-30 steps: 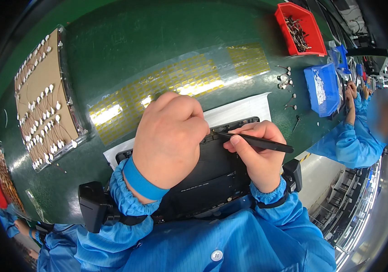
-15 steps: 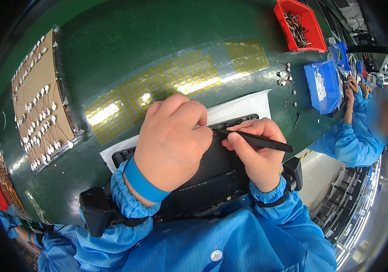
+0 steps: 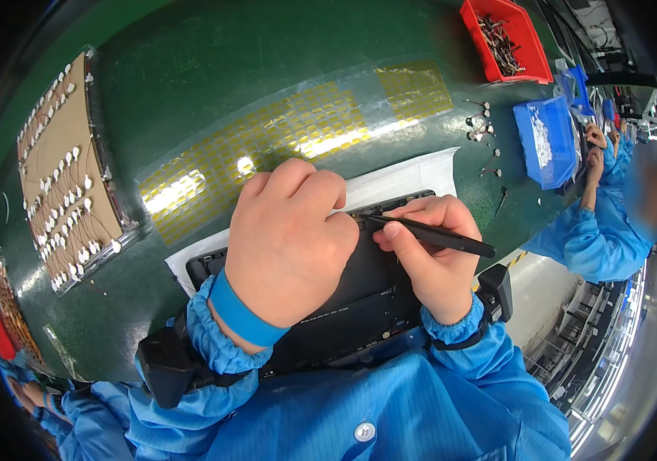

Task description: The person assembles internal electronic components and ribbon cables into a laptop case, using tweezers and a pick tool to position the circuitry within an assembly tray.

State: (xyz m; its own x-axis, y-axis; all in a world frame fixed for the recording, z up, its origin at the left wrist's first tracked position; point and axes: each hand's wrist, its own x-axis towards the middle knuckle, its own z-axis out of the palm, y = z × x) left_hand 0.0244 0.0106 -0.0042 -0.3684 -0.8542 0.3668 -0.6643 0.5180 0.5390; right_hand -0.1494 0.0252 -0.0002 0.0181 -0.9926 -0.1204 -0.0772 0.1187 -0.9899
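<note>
My right hand [image 3: 442,257] grips black tweezers [image 3: 451,240], their thin tips pointing left at the far edge of a black device housing [image 3: 367,311]. Close beside those tips, my left hand [image 3: 290,242] is closed with its fingers curled down over the housing. Its fingertips, and whatever they may pinch, are hidden behind the knuckles. The housing lies flat in front of me on a white sheet [image 3: 409,175], which shows past its far side. Both hands cover much of the housing's far half.
Beyond it lies a clear film of yellow pieces [image 3: 267,127]. At left is a cardboard panel [image 3: 75,165] with several white wired discs. A red bin [image 3: 532,61] of wired parts and a blue bin [image 3: 555,165] stand right, near loose wired parts [image 3: 489,163]. A co-worker [image 3: 605,238] sits at right.
The tweezers' tips and both hands stay at nearly the same spot on the housing. The whole view shifts slightly. At lower left, another person's hands show more.
</note>
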